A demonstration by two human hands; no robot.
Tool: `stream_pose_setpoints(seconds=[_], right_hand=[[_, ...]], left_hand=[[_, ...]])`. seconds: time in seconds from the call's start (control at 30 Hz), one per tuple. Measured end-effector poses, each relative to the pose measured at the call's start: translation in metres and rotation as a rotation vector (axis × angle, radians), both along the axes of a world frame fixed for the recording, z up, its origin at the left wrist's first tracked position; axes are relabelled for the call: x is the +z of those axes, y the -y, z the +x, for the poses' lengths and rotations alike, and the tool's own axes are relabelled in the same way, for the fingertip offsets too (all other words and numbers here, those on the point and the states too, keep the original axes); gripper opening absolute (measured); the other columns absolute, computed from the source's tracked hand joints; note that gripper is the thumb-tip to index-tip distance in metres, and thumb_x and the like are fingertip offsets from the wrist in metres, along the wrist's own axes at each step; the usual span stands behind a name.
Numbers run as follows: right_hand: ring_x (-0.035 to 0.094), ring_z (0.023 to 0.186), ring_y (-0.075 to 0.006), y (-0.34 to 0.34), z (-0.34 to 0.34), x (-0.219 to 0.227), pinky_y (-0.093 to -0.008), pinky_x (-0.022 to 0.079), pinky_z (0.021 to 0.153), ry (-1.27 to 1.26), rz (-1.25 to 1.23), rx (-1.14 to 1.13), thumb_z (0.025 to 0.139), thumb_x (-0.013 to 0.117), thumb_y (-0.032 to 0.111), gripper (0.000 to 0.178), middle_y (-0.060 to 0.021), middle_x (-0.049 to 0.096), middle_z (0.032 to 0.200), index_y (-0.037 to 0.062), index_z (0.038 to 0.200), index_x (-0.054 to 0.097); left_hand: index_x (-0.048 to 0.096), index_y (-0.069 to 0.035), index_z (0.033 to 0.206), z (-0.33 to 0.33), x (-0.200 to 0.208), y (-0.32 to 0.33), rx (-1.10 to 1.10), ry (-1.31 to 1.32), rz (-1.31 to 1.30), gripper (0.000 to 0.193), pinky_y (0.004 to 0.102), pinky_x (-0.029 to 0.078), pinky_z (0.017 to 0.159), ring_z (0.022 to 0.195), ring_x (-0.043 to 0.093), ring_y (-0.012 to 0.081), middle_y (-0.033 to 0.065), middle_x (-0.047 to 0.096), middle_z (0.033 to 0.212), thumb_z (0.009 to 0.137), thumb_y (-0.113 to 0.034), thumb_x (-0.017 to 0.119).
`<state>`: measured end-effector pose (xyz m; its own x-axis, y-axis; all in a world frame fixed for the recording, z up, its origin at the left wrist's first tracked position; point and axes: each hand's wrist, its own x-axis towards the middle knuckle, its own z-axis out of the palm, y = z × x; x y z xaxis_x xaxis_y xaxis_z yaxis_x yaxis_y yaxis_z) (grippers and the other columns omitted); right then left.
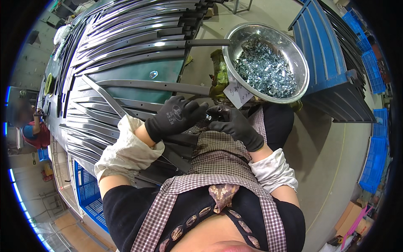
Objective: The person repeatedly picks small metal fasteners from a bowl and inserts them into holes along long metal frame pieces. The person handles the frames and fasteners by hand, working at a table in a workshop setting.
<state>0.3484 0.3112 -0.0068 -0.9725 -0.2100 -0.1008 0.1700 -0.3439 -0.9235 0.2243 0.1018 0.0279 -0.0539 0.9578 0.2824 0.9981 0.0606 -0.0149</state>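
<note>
My left hand (176,116), in a black glove, is closed with its fingers curled toward the right hand; whatever it grips is hidden. Facing it over my lap, my right hand (236,127), also gloved in black, pinches a small shiny metal clip (208,117) at its fingertips. Dark strips pass beneath the left hand and forearm. Just beyond both hands, a long dark strip with holes (155,86) lies across the green tabletop (138,71). A metal basin (303,86) at the far right holds a heap of small shiny metal pieces (266,69).
Many dark strips (138,35) cover the table, some jutting past its right edge. A paper tag (238,95) hangs below the basin. Right of it stands a blue metal bin (321,50). A blue crate (90,189) sits at left; another person (35,132) is at far left.
</note>
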Motion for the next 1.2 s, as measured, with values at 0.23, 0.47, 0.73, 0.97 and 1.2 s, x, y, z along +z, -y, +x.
stream_pose_setpoints(seconds=[0.23, 0.47, 0.73, 0.97, 1.2], right_hand=[[0.063, 0.1, -0.0147, -0.005, -0.003, -0.006, -0.0293, 0.052, 0.088, 0.036, 0.129, -0.045, 0.089, 0.071, 0.005, 0.036, -0.0061, 0.067, 0.11, -0.0033, 0.123, 0.06], [0.069, 0.091, -0.0223, -0.024, -0.023, -0.017, -0.0342, 0.053, 0.081, -0.332, 0.906, -0.295, 0.087, 0.069, 0.008, 0.035, -0.0141, 0.07, 0.101, 0.0006, 0.12, 0.062], [0.069, 0.086, -0.0308, -0.029, -0.065, -0.028, -0.0372, 0.053, 0.074, -0.401, 0.835, -0.126, 0.087, 0.069, 0.016, 0.027, -0.0191, 0.069, 0.094, 0.0031, 0.111, 0.066], [0.066, 0.078, -0.0333, -0.036, -0.073, -0.053, -0.0409, 0.05, 0.069, -0.153, 0.801, -0.112, 0.092, 0.065, 0.021, 0.021, -0.0187, 0.067, 0.086, 0.0007, 0.097, 0.063], [0.064, 0.081, -0.0385, -0.046, -0.031, -0.041, -0.0461, 0.05, 0.07, -0.466, 1.046, -0.247, 0.096, 0.058, 0.027, 0.025, -0.0188, 0.065, 0.084, 0.0027, 0.093, 0.063]], left_hand=[[0.058, -0.013, 0.13, 0.0, -0.001, 0.003, 0.004, -0.148, -0.197, 0.05, 0.0354, 0.049, 0.074, 0.085, 0.062, 0.0199, 0.006, 0.059, 0.095, 0.083, -0.023, 0.067], [0.061, -0.004, 0.127, -0.077, -0.013, 0.0, 0.143, 0.324, 0.014, 0.057, 0.0463, 0.048, 0.087, 0.099, 0.061, 0.0335, 0.0125, 0.066, 0.108, 0.077, -0.028, 0.078], [0.07, -0.004, 0.108, -0.077, -0.025, -0.005, 0.163, 0.719, -0.007, 0.038, 0.0428, 0.051, 0.079, 0.087, 0.065, 0.0353, 0.0146, 0.068, 0.093, 0.074, -0.018, 0.078], [0.07, -0.004, 0.11, -0.077, -0.026, -0.005, 0.2, 0.616, -0.036, 0.042, 0.043, 0.049, 0.086, 0.094, 0.063, 0.0336, 0.0127, 0.067, 0.098, 0.073, -0.021, 0.079], [0.072, -0.008, 0.108, -0.075, -0.027, -0.004, 0.224, 0.555, -0.006, 0.036, 0.0434, 0.045, 0.09, 0.096, 0.059, 0.0333, 0.0106, 0.065, 0.097, 0.075, -0.022, 0.077]])
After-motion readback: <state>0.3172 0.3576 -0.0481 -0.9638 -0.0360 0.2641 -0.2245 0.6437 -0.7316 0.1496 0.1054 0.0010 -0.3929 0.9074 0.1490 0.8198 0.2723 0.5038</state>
